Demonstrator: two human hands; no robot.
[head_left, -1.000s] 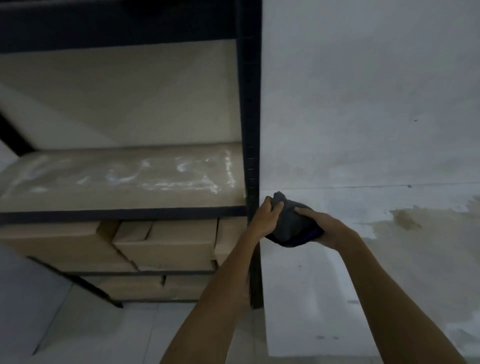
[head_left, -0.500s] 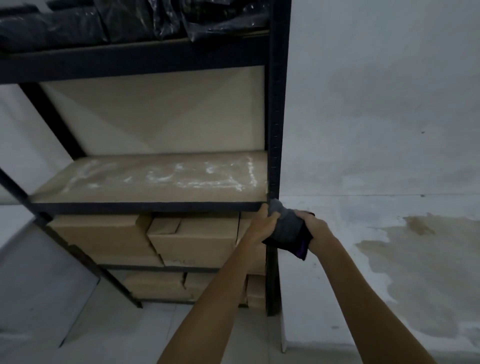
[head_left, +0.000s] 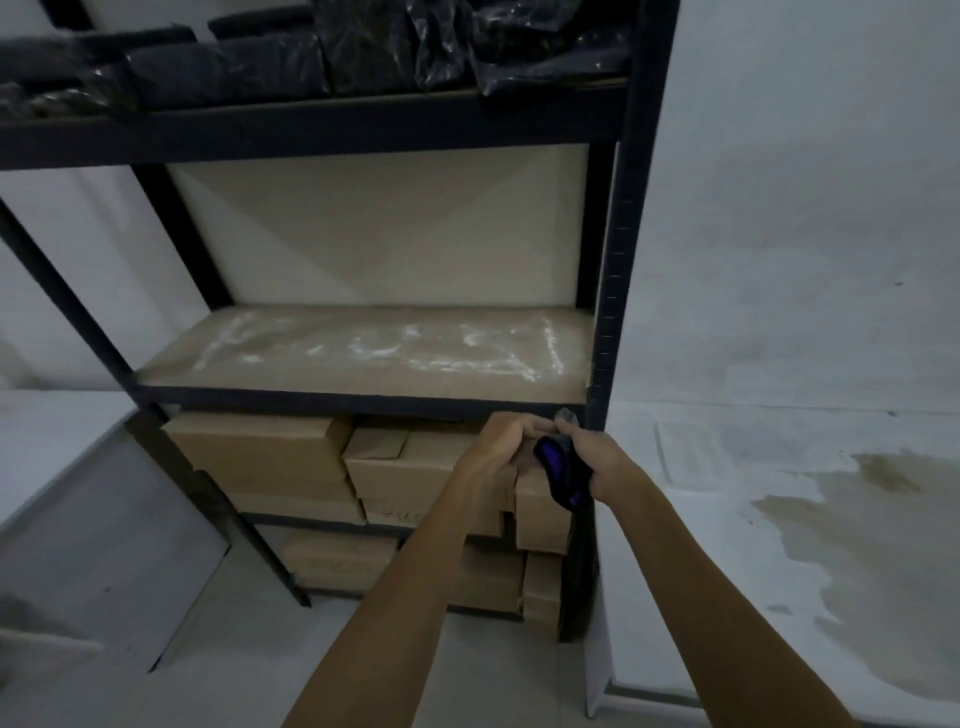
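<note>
A small dark grey cloth with purple edging (head_left: 563, 475) hangs bunched between both hands, just below the front right corner of the middle shelf. My left hand (head_left: 498, 447) grips its left side with curled fingers. My right hand (head_left: 597, 460) holds its right side, and a grey tip of the cloth sticks up above the fingers. The middle shelf board (head_left: 363, 358) is bare brown board streaked with white dust.
The black metal rack has an upright post (head_left: 618, 291) right behind my hands. Cardboard boxes (head_left: 270, 457) fill the lower shelves. Black plastic-wrapped packs (head_left: 363, 47) lie on the top shelf. A stained white wall (head_left: 831, 493) stands to the right, and pale floor tiles (head_left: 218, 649) lie below.
The view has tilted up and pulled back, showing the top shelf. Both hands shifted left to the front of the post, and the cloth is more bunched, its purple side showing.
</note>
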